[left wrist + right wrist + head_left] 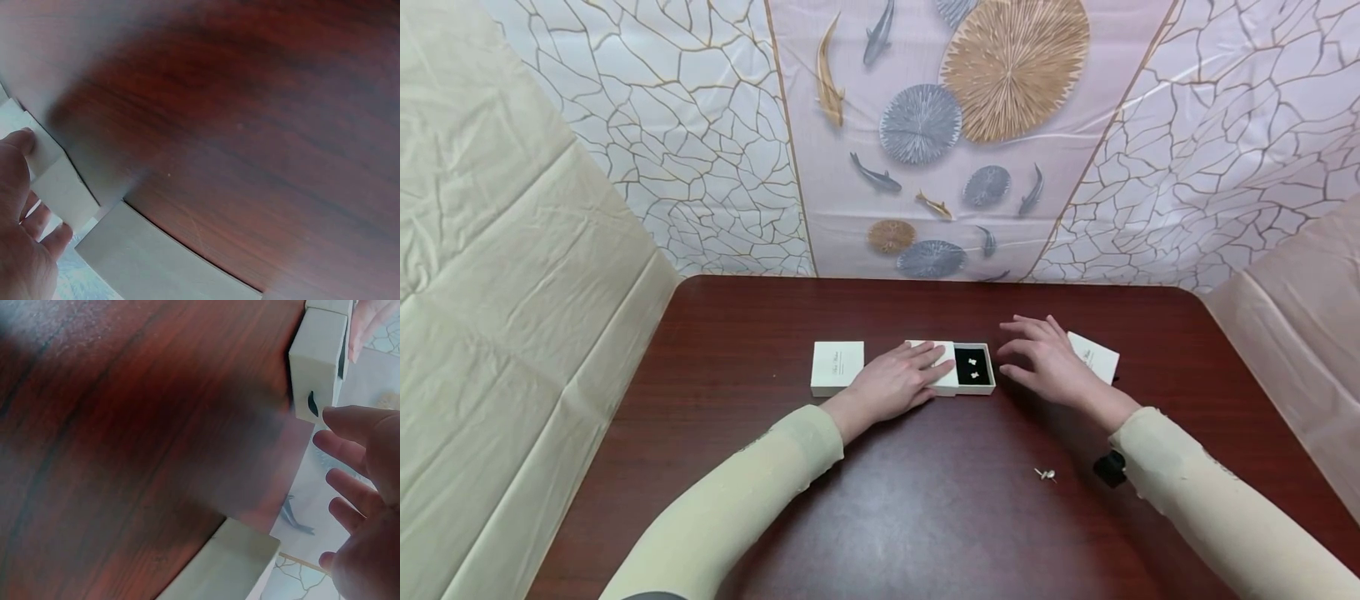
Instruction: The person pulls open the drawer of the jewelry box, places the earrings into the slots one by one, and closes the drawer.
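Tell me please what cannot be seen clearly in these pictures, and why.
Middle box's cover: head view, partly hidden by the left hand.
Right box: head view, partly hidden by the right hand.
Print on the left box: head view, too small to read.
Loose pieces: head view, too small to identify.
Left hand: left wrist view, cut by the left edge.

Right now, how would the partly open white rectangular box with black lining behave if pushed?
Open white box looks stiff: crisp edges. Its drawn-out tray might slide inward if pushed endwise. Lying flat, it's unlikely to tip.
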Motion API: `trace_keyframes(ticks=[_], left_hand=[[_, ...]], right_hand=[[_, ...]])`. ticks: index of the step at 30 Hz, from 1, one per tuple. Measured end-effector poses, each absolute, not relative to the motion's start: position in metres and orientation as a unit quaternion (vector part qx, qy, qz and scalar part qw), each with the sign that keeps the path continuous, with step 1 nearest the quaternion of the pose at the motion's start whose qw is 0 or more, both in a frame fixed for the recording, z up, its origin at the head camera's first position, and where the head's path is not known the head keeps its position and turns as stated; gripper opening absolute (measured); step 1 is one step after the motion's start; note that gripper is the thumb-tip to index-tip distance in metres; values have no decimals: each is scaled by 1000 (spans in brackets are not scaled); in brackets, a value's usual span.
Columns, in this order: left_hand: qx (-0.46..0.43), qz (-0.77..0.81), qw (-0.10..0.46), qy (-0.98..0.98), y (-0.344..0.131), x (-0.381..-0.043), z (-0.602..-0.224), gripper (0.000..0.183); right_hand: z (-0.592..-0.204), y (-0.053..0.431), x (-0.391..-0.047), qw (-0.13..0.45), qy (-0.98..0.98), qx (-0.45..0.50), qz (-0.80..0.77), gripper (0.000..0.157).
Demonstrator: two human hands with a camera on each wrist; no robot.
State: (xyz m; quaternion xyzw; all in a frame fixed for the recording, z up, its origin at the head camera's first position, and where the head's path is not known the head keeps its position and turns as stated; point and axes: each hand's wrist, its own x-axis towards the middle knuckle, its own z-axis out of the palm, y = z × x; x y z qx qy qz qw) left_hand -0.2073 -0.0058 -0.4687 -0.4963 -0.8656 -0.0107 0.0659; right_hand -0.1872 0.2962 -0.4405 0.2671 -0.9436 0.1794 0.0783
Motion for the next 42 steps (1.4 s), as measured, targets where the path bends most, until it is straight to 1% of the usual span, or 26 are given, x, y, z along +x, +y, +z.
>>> trace_keyframes(ticks=[5, 16, 20, 42], left_hand=[[-498, -6, 66, -865, -5, -207, -469, 55], [-501, -4, 72, -862, -5, -206, -469, 55], [-500, 3, 73, -863, -4, -206, -469, 55], [-497, -3, 66, -865, -6, -207, -467, 54]], right_hand=[[-449, 295, -189, 75, -943, 268, 184, 19], [-455, 290, -192, 66, -944, 258, 196, 6], [-455, 289, -193, 67, -944, 256, 198, 4], [-454, 282, -197, 66, -940, 266, 206, 14]])
